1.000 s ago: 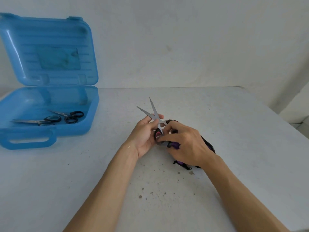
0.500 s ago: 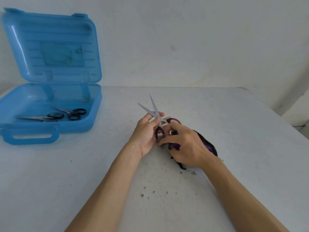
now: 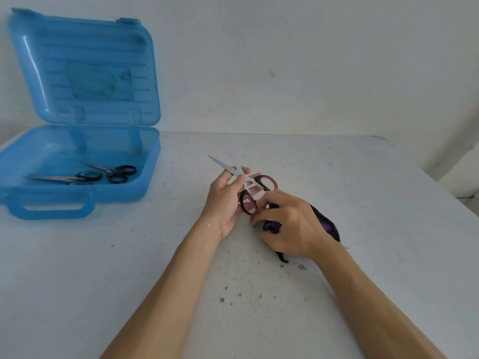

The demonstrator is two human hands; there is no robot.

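A pair of scissors with black and pink handles (image 3: pixel 268 183) is held over the middle of the white table. My left hand (image 3: pixel 228 200) grips its blades near the pivot, blade tips pointing up and left. The handles spread apart toward my right hand. My right hand (image 3: pixel 293 226) is curled round a dark purple and black object (image 3: pixel 328 225) lying on the table, fingers by the lower handle loop. What the purple object is cannot be told.
An open blue plastic case (image 3: pixel 77 200) stands at the left, lid upright against the wall. Two pairs of black-handled scissors (image 3: pixel 114 173) lie inside it. The white table (image 3: pixel 363 182) carries dark specks near my arms; its right edge drops off at the far right.
The scissors have tilted left, so their blades lie flatter and the pink handle loops show. The view has shifted a little, moving the blue case rightward.
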